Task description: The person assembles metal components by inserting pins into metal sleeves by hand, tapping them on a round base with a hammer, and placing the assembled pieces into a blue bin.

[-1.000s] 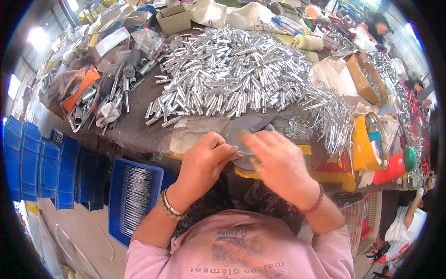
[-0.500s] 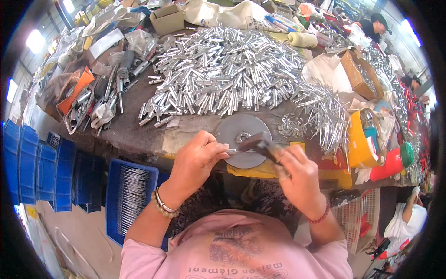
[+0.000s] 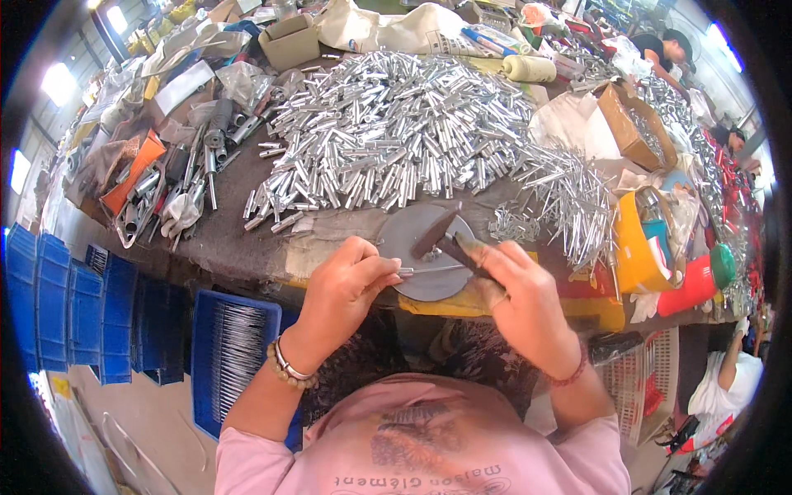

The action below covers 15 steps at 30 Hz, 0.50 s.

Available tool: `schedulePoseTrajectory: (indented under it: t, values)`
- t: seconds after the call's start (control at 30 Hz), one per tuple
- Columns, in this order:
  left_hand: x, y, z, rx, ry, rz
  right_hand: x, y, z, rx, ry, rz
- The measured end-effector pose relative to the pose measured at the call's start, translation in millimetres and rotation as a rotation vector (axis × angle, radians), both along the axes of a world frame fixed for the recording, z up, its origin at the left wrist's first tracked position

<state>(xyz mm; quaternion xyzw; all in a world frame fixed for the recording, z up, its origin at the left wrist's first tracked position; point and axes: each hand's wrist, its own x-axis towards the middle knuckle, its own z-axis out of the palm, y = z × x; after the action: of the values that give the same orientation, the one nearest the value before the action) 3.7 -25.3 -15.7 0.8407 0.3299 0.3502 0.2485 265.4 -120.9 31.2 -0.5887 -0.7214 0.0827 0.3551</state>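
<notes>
Between thumb and fingertips, my left hand (image 3: 350, 279) pinches a small metal tube (image 3: 405, 271) above the near left part of a round grey metal plate (image 3: 412, 228). A thin metal rod (image 3: 441, 268) runs rightward from the tube towards my right hand (image 3: 526, 289). That hand is closed round the handle of a hammer (image 3: 436, 234), its dark head tilted over the plate. Whether the right fingers also grip the rod's end is hidden. Beyond the plate spreads a large heap of short silvery tubes (image 3: 396, 132).
Thin metal pins (image 3: 573, 210) and small metal pieces (image 3: 513, 221) lie right of the plate. A cut yellow container (image 3: 639, 247) and a red bottle (image 3: 689, 290) stand further right. Tools and scraps (image 3: 177, 173) fill the left. A blue crate (image 3: 275, 318) of rods sits below the table edge.
The hammer head has turned and moved slightly away from me. A thin rod now shows at the tube. The small ring-like pile seen on the plate's middle is no longer visible.
</notes>
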Motion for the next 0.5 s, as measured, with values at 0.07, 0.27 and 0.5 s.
schedulePoseTrajectory:
  t: [0.07,0.27,0.5]
  values:
    - [-0.9,-1.8,0.6,0.027,0.009,0.010,8.1,8.4,1.0,-0.078,-0.074,-0.008]
    - [4.0,-2.0,7.9,0.082,-0.012,0.053,-7.0,1.0,-2.4,0.054,-0.354,-0.039]
    - [-2.3,-7.1,7.9,-0.020,0.016,-0.039,-25.8,-33.3,-7.2,-0.095,-0.213,-0.039]
